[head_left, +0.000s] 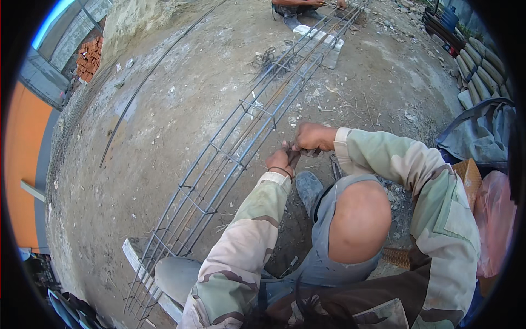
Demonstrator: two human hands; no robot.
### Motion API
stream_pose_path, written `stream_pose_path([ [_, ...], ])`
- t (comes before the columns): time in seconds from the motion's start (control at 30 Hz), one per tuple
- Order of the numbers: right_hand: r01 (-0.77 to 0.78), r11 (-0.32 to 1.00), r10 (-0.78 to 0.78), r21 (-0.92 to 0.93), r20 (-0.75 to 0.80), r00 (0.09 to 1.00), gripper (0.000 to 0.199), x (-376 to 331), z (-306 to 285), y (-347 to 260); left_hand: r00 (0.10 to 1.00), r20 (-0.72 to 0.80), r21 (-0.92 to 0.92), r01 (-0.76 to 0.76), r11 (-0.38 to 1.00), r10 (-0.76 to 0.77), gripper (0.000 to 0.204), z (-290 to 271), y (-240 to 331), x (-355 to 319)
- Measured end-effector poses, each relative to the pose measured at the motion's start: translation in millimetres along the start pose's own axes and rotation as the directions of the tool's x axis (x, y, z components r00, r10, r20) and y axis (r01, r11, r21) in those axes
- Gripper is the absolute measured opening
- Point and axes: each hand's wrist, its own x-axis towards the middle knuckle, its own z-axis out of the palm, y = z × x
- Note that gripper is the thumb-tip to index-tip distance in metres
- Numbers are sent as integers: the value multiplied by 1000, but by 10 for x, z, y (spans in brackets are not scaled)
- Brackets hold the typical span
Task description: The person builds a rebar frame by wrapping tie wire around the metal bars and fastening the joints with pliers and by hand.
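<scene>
My left hand [280,159] and my right hand [314,137] are closed and meet fingertip to fingertip above my grey boot [309,189]. Something small and dark seems pinched between them, but its kind does not show. Just left of the hands, a long rebar cage [237,162] of straight bars and square stirrups runs from lower left to top right; neither hand touches it. White strips [253,104] are tied around its middle. Beside my boot, near the right hand, lies a slim metal tool [335,166], perhaps pincers.
A pale wooden board [134,257] supports the cage's near end, and a white block [323,41] its far end. Another person [298,8] crouches there. Tangled wire [272,61], a loose bar [137,90], stacked sacks [482,71] and a pink plastic bag [493,219] lie around.
</scene>
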Motion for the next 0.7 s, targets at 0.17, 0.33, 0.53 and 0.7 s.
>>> stream_pose_path([
  [0.17, -97, 989, 91, 112, 53, 994, 18, 590, -16, -5, 987, -153, 24, -41, 999, 45, 22, 16, 118, 490],
  [0.33, 316, 944, -327, -95, -150, 933, 24, 947, -43, 133, 968, 119, -95, -211, 973, 221, 18, -44, 315, 609],
  [0.53, 466, 883, -465, -54, -219, 858, 23, 1069, 61, 398, 958, 73, -109, -267, 957, 276, 20, -50, 308, 623],
  [0.7, 498, 866, -456, 42, -339, 823, 22, 1107, 86, 420, 930, 0, -159, -363, 918, 368, 33, 96, 255, 641],
])
